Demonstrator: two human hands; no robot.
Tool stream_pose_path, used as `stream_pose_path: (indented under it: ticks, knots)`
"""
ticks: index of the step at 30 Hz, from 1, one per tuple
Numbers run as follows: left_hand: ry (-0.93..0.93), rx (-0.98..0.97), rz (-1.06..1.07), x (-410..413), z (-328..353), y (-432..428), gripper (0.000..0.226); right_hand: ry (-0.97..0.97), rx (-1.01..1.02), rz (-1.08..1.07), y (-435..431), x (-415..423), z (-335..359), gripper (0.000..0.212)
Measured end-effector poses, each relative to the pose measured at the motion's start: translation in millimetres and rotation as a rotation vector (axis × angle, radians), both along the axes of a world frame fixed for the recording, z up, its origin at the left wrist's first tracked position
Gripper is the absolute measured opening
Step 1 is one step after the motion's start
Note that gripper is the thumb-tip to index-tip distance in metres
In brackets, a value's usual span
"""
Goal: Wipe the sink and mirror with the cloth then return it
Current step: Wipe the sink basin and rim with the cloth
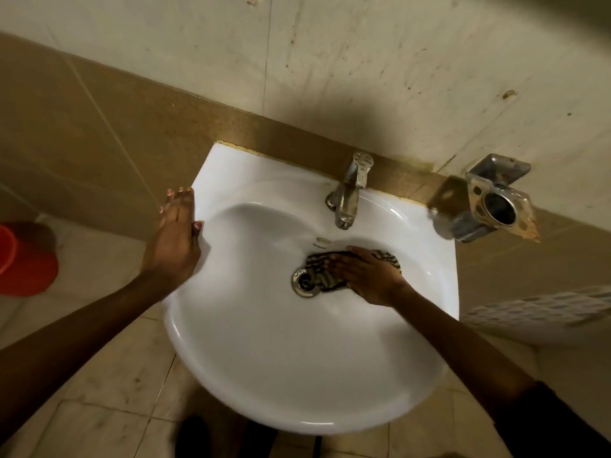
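Note:
A white wall-hung sink (264, 375) fills the middle of the view. Deep in its bowl lies a dark striped cloth (319, 271), partly over the metal drain (302, 282). My right hand (367, 276) lies flat on the cloth, fingers pointing left, pressing it against the bowl. My left hand (175, 239) rests on the sink's left rim, fingers spread along the edge and thumb on the inner side, holding nothing else. No mirror is in view.
A chrome tap (350, 193) stands at the back of the sink. A rusty metal holder (496, 203) juts from the wall at the right. An orange bucket (23, 259) stands on the floor at the left. A white perforated object (542, 312) lies at the right edge.

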State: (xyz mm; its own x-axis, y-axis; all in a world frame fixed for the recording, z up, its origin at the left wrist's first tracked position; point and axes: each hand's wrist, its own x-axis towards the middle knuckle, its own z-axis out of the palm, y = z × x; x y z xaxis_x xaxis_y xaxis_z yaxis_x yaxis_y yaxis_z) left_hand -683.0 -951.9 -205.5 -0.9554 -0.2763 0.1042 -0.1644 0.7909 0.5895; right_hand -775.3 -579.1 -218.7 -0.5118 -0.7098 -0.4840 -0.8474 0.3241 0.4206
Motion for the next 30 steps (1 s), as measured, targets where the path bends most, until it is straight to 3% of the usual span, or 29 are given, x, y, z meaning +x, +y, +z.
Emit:
stream_pose_path:
  ticks: [4, 7, 11, 13, 15, 17, 19, 23, 30]
  knots:
    - [-0.016, -0.010, -0.015, 1.6, 0.2, -0.9, 0.053, 0.069, -0.090, 0.013, -3.9, 14.9, -7.2, 0.057]
    - [-0.015, 0.021, -0.018, 0.4, 2.8, -2.1, 0.053, 0.107, -0.109, -0.145, 14.9, 33.1, 0.4, 0.050]
    - [-0.020, 0.074, 0.009, 1.4, 3.6, -1.6, 0.055, 0.151, -0.070, -0.272, 50.0, 52.8, 17.0, 0.058]
    - [-0.021, 0.097, 0.041, 0.8, 5.2, 0.5, 0.056, 0.270, -0.011, -0.147, 55.3, 32.0, 34.5, 0.058]
    - [-0.036, 0.086, 0.049, 1.5, 5.0, 3.6, 0.056, 0.355, 0.020, 0.130, 37.8, -4.9, 47.6, 0.057]
    - [-0.031, 0.076, 0.043, 1.8, 4.5, 3.7, 0.056, 0.348, 0.008, 0.430, 2.8, -32.7, 42.8, 0.057]
    - [-0.026, 0.066, 0.032, 1.7, 5.3, 3.6, 0.055, 0.273, -0.064, 0.530, -45.6, -39.9, 28.9, 0.053]
    - [-0.025, 0.052, 0.005, 2.3, 5.4, 1.0, 0.054, 0.149, -0.049, 0.292, -68.7, -14.9, 15.1, 0.054]
    - [-0.031, 0.146, 0.048, 3.3, 9.4, 1.0, 0.057, -0.369, -0.177, -0.484, 19.8, 70.5, 8.8, 0.056]
